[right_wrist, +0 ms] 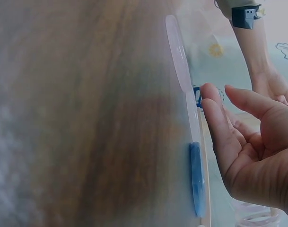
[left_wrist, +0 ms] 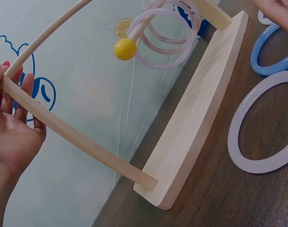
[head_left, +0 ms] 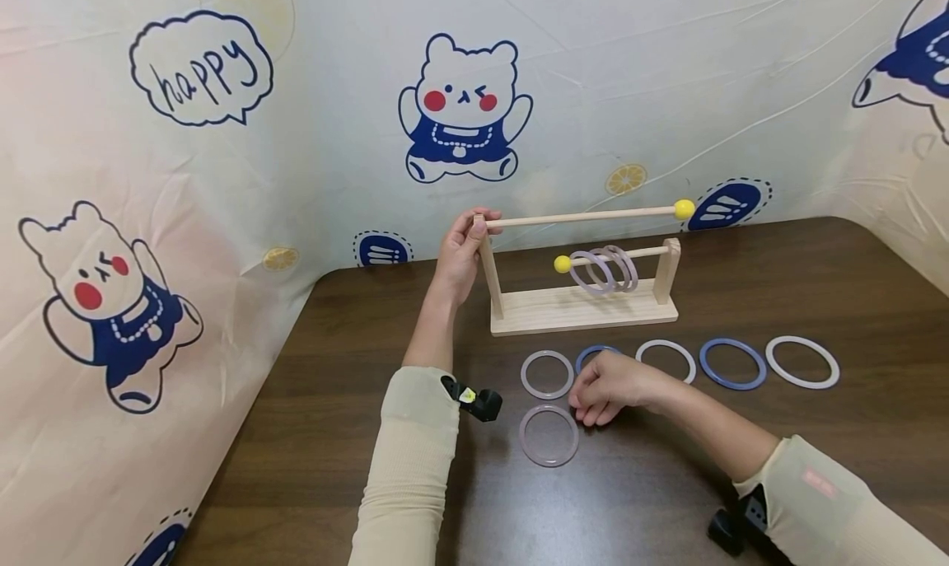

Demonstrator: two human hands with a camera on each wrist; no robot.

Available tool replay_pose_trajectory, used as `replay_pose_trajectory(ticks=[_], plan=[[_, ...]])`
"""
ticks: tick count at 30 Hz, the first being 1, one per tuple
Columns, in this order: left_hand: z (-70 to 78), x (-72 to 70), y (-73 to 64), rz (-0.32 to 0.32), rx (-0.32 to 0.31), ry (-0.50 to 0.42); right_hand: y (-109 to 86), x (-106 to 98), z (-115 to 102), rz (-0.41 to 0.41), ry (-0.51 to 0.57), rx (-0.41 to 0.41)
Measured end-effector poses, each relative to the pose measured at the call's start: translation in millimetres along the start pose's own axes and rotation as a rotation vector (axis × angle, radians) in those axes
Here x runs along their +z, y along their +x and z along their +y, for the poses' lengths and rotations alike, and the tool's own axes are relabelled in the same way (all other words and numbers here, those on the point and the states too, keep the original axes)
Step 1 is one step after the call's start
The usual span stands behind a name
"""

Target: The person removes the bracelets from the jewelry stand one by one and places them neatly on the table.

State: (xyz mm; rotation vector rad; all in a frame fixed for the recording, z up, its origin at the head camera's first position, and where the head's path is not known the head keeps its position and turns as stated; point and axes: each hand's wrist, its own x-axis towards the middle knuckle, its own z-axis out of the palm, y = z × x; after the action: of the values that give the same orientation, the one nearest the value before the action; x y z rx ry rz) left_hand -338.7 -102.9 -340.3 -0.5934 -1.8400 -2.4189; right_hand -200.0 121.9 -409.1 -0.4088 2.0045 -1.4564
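Observation:
My left hand grips the top of the left post of a wooden two-rod stand, its thumb near the start of the upper rod. My right hand hangs low over the table with nothing in it. In the right wrist view its thumb and fingers are apart. A pinkish ring and a pale lilac ring lie just left of it. Behind it, partly hidden, is a blue ring. Several lilac rings hang on the lower rod.
To the right of my right hand lie a white ring, another blue ring and a second white ring. Yellow balls cap the upper rod and the lower rod. A printed cloth rises behind the table.

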Motion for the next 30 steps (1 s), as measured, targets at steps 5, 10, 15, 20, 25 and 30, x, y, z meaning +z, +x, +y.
replay_pose_trajectory(ticks=[5,10,15,20,25,30], plan=[[0.2,0.0,-0.2,-0.002,-0.001,0.0,-0.1,-2,-2,0.013,0.01,-0.002],[0.5,0.2,-0.1,-0.005,0.001,-0.003,-0.7,-5,-4,0.031,0.014,-0.005],[0.5,0.4,-0.2,-0.006,0.003,-0.009,-1.0,-10,-5,0.042,0.019,-0.005],[0.1,0.2,-0.1,-0.003,0.006,-0.012,-0.7,-15,-7,0.058,0.031,-0.002],[-0.2,0.2,0.1,-0.001,0.007,-0.009,-0.9,-19,-9,0.085,0.04,0.002],[-0.5,0.2,0.2,-0.007,0.015,-0.015,-1.0,-22,-11,0.109,0.041,-0.002]])
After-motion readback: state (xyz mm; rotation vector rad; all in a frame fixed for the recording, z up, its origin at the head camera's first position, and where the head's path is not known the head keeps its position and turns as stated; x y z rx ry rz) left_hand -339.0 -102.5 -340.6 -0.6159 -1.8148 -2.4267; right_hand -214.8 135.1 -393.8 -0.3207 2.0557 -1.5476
